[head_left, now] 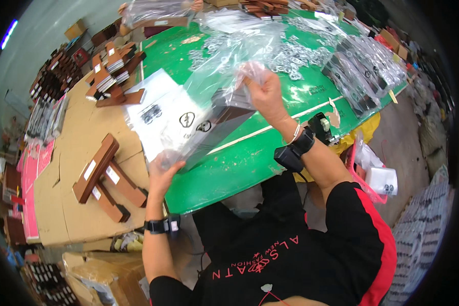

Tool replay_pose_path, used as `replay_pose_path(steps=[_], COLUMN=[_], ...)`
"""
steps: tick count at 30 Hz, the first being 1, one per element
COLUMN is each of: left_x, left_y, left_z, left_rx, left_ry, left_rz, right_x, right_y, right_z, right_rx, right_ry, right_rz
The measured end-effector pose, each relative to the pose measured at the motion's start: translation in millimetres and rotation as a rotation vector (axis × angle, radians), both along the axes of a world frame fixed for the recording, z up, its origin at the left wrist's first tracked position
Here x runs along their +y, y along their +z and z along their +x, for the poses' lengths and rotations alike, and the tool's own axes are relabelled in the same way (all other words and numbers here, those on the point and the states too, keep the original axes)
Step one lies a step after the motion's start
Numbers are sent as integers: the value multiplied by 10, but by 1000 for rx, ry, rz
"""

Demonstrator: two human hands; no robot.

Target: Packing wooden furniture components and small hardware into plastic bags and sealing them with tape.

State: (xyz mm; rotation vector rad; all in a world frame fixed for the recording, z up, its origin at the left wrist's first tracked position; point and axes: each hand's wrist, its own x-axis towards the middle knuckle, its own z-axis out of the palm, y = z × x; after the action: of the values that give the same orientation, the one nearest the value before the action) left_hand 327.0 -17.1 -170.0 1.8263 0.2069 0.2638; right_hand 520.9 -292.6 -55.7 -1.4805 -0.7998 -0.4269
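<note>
Your left hand supports the lower end of a long dark brown rectangular box that sits partly inside a clear plastic bag with black printed emblems. That grip is half closed, palm up, fingers curled under the box end through the plastic.

Your right hand is raised at the upper end of the same bag. Its fingers are pinched tight on the gathered mouth of the plastic, just above the top end of the box. The box runs on a slant between your two hands, held off the green desk, low end toward your left.

On the green desk beyond your right hand lies a spread of loose clear plastic bags. To their right sits a stack of bagged dark items. A small black device with a green button rests near the desk edge, just beside your right wrist.

To your left, flat brown cardboard sheets cover the surface. Three brown boxes with white labels lie on them, crossing one another, near your left hand. Further back on the same cardboard is a pile of similar brown labelled boxes.

Each of your wrists carries a black strap-on band.
</note>
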Motion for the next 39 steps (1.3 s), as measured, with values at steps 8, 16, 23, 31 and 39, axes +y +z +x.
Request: replay_pose_path(steps=[8,16,23,31,39], left_x=[-140,-434,-489,-425,-1304], left_y=[41,-334,-83,863,1007], left_z=[-125,-427,-473,-824,680], left_rx=[-202,-61,-20,340,-186], left_ry=[230,212,106,-500,-346], left_rz=[1090,1365,1354,1144,532], right_x=[-429,-1402,-1768,-1718,-1527], right_y=[-1053,-856,-1646,-1427,-498], right_z=[647,1708,2689,2351,598], right_rx=[-107,443,316,183,856], right_ry=[173,247,-843,-836,190], right_rz=[-521,-1037,-1029,-1307,-296])
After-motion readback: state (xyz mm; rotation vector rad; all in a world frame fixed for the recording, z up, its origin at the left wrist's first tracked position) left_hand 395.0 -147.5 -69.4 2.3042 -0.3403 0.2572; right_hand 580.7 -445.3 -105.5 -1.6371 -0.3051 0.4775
